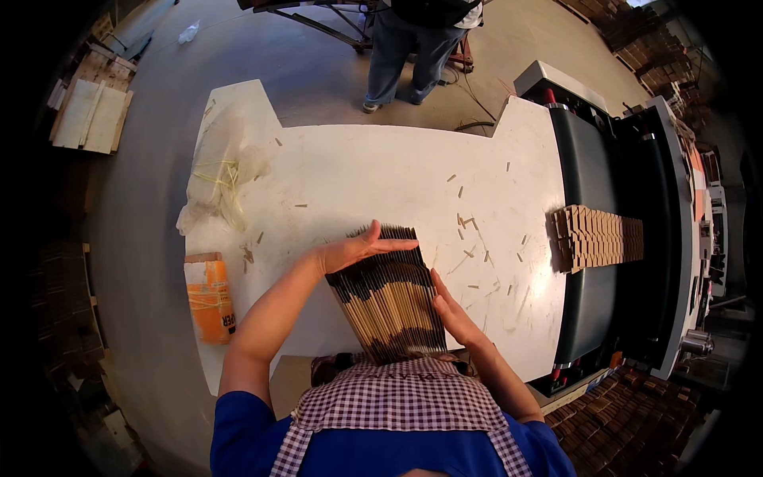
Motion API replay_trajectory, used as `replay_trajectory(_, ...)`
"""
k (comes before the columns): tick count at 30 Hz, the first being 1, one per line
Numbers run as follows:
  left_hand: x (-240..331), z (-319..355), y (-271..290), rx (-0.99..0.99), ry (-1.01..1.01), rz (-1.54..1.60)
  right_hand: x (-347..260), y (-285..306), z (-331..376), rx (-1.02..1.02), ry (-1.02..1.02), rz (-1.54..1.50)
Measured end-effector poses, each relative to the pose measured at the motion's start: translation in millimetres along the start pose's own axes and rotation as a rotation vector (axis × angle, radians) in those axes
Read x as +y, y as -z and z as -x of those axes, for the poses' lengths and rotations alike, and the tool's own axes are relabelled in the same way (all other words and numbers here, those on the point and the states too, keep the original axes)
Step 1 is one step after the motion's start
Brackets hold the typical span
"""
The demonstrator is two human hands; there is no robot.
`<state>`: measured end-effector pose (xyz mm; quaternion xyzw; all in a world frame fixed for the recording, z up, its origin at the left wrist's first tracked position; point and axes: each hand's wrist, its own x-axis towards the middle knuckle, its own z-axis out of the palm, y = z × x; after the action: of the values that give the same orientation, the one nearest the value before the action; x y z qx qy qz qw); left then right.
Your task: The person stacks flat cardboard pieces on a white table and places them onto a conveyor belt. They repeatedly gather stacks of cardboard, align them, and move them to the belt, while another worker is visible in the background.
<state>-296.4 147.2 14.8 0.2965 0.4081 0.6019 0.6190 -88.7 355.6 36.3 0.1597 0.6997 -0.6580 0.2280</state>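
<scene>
A thick stack of flat cardboard pieces (389, 306), tan with dark bands and many thin edges showing, stands on the white table close against my checkered apron. Across its far end lies my left hand (358, 248), fingers stretched out to the right and thumb raised. Flat along the stack's right side rests my right hand (455, 312), its fingers straight and touching the edges. Both hands are open, with the stack between them. The stack's underside is hidden.
Small cardboard scraps (469, 226) litter the white table (381, 167). At left lie crumpled clear plastic (214, 187) and an orange-wrapped bundle (208, 298). On the right, a dark conveyor belt (588, 310) carries overlapping folded cardboard pieces (600, 238). Another person (413, 60) stands beyond the table.
</scene>
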Motion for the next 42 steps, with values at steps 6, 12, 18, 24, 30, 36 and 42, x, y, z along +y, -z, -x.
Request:
replay_trajectory(6, -11.8, -22.9, -17.9, -0.223, 0.085, -0.239, -17.8, -19.3, 2.3, 0.018, -0.069, -0.067)
replay_trajectory(12, 11.7, 48.0, -14.3, 0.630, -0.366, -0.428, -8.0, -24.6, 13.2, 0.165, -0.112, 0.172)
replay_trajectory(18, -44.1, 102.8, -88.0, 1.034, -0.214, -0.389, -21.0, -47.0, 27.8, 0.281, 0.083, 0.484)
replay_trajectory(24, -75.8, 94.7, -124.4, 1.188, -0.274, -0.246, -21.1, -56.2, 30.8, 0.325, 0.130, 0.584)
replay_trajectory(30, -78.0, 100.1, -125.9, 1.188, -0.310, -0.253, -15.2, -56.3, 29.5, 0.322, 0.050, 0.423)
replay_trajectory(36, -80.0, 100.4, -128.0, 1.215, -0.296, -0.304, -8.0, -56.0, 30.0, 0.350, 0.138, 0.506)
replay_trajectory(42, -78.8, 94.9, -130.1, 1.260, -0.294, -0.298, -9.1, -56.7, 30.5, 0.360, 0.117, 0.485)
